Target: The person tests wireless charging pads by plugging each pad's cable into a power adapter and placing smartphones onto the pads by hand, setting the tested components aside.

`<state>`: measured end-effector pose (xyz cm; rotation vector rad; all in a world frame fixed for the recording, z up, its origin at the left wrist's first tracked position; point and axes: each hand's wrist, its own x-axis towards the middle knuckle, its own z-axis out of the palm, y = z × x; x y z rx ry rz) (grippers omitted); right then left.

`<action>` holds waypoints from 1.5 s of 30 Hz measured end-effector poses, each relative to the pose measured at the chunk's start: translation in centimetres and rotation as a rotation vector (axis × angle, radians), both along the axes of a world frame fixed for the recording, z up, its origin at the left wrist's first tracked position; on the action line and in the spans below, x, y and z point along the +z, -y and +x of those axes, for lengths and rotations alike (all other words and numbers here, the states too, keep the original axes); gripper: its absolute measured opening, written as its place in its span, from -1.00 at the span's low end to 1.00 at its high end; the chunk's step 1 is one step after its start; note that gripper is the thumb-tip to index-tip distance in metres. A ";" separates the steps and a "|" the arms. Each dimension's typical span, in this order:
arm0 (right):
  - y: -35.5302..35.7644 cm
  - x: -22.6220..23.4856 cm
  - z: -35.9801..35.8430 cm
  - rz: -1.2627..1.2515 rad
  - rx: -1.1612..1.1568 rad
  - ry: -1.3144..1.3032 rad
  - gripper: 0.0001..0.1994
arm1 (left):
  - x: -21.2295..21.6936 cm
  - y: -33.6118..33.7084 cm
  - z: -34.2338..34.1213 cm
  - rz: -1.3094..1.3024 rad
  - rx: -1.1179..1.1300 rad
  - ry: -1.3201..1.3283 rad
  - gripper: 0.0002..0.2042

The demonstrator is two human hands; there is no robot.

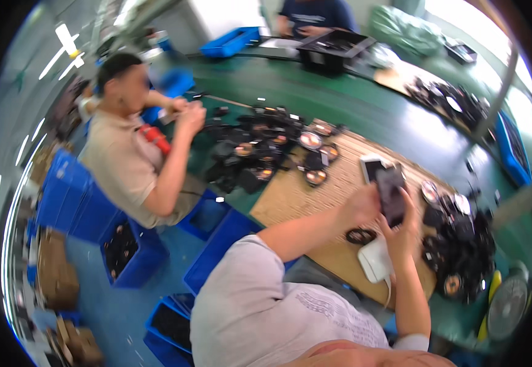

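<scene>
1. Black smartphone [391, 194], one, raised above the corrugated cardboard sheet [281, 205] on the green bench [241, 79].
2. Right hand [403, 225]: fingers narrowed around the phone's lower end, holding it.
3. Left hand [362, 205]: fingers curled at its left edge; cannot tell whether gripping.
4. One white box [374, 259], one white cable [389, 295], one black ring [360, 235] below.
5. Two nearby heaps of black parts [458, 244], pieces uncountable.

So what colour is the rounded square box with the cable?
The box is white, seen best in the head view.
</scene>
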<state>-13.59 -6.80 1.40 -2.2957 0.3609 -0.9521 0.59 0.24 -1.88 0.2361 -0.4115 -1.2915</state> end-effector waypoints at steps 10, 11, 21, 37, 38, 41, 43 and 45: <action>1.1 -0.5 -0.4 -0.114 -0.064 0.050 -0.18 | 3.7 0.4 -0.2 -0.043 -0.048 0.002 -0.48; 1.1 -0.7 -0.3 -0.115 -0.053 0.060 -0.17 | 4.1 0.2 -0.5 -0.027 0.008 0.049 -0.48; 1.0 -1.2 -0.3 -0.043 0.007 0.084 -0.11 | 1.3 -0.3 0.8 0.020 -0.032 0.015 -0.52; 0.7 -1.3 -0.2 -0.012 -0.036 0.040 0.01 | 0.3 -0.7 0.3 0.021 -0.115 -0.070 -0.52; 0.6 -1.3 -0.3 -0.011 -0.036 0.037 0.01 | 0.2 -0.8 0.3 0.022 -0.114 -0.074 -0.52; 0.6 -1.2 -0.3 0.046 -0.016 0.009 0.02 | 0.3 -0.6 0.5 0.022 -0.111 -0.068 -0.52; 0.6 -1.2 -0.3 0.069 -0.011 0.001 0.03 | 0.2 -0.6 0.5 0.026 -0.112 -0.065 -0.53; 0.6 -1.2 -0.3 0.075 -0.010 -0.004 0.03 | -0.1 -0.6 0.5 0.053 -0.091 -0.057 -0.53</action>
